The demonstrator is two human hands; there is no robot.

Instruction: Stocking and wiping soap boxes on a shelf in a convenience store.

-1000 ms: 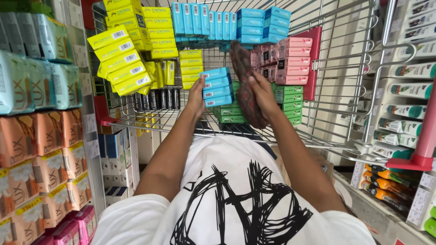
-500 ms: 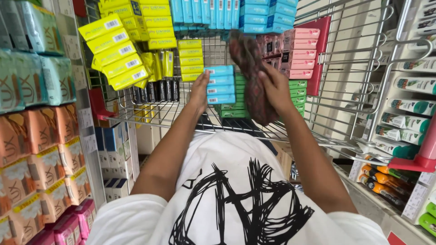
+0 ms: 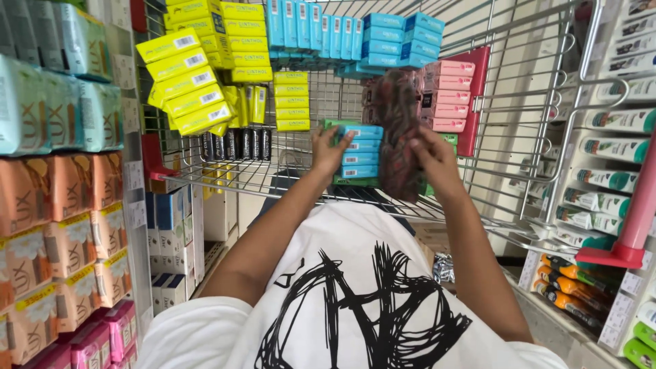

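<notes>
Head view, the only one: a wire cart (image 3: 540, 102) is seen from above, its bed packed with boxed goods. Yellow boxes (image 3: 184, 89) are banked at the left, pink boxes (image 3: 447, 96) at the right, and a blue stack (image 3: 361, 152) is set near the middle on green boxes (image 3: 355, 181). The left hand (image 3: 331, 147) is laid against the left end of the blue stack, fingers spread and slack, nothing enclosed; it is touching only. The right hand (image 3: 434, 160) is closed about the lower part of a dark pack (image 3: 396, 123), mottled red-brown and blurred, so its kind cannot be told. The pack is held upright, just beside the right end of the blue stack and in front of the pink boxes; whether its foot is resting on the green boxes is hidden by the hand. Shelves (image 3: 41, 205) of wrapped bars are noted at the left, and tubes (image 3: 608, 178) are racked at the right. Step in hand, as judged: the pack is being fitted into the gap between blue and pink while the stack is steadied. A next move would call for the pack to be kept upright and eased down without the blue stack being pushed sideways.
</notes>
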